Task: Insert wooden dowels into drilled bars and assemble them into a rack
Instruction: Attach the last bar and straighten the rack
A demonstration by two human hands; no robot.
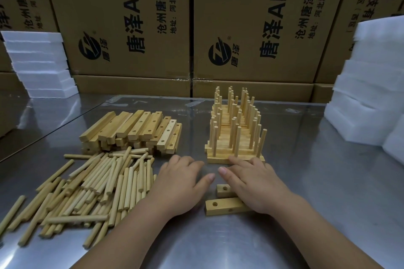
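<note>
Bare table point(328, 181) lies right; dowel pile point(87, 190) and bar stack point(135, 131) crowd left.

two hands point(183, 183), two loose drilled bars point(227, 203), one dowel heap point(87, 188), one bar stack point(135, 129), one row of pegged bars point(236, 137).

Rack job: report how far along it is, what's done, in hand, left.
Done: a stack of dowelled bars stands behind the hands. In hand: the right hand rests over two empty drilled bars; the left hand lies open beside it, holding no dowel. Left: a big pile of loose dowels and a stack of bare bars, so much remains.
</note>
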